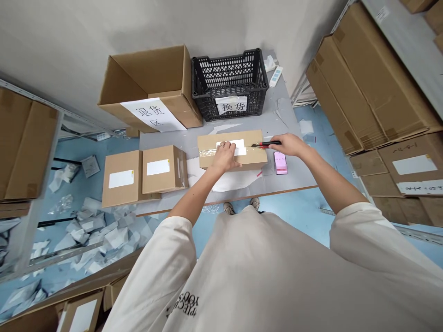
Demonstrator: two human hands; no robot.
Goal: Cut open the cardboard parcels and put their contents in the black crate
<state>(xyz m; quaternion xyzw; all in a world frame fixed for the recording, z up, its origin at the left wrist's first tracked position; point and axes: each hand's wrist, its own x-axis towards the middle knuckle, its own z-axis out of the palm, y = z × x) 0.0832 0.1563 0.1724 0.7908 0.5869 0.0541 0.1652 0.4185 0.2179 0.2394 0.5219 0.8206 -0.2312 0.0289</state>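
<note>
a closed cardboard box [248, 159] lies near the middle of the desk [299, 173], set a little back from the front edge, with its long side running roughly along that edge. the hands are apart: the left hand [224, 156] rests on top of the box with fingers spread, partly covering a white label [240, 147], while the right hand [290, 145], beyond the box's right end, is clamped on a red-and-black cutter [266, 144]. the cutter's tip is over the top of the box near that end; whether it bites into the tape cannot be told.

a phone [280, 162] with a pink screen lies toward the front right corner of the desk, just below the right hand. white paper [238, 183] lies between the box and the front edge. two labelled boxes, an outer one [122, 161] and an inner one [158, 183], stand side by side at the front left corner. along the back edge, an open carton [192, 101] is at the left, next to a black crate [256, 99]; a white power strip [276, 76] lies at the back right corner.
</note>
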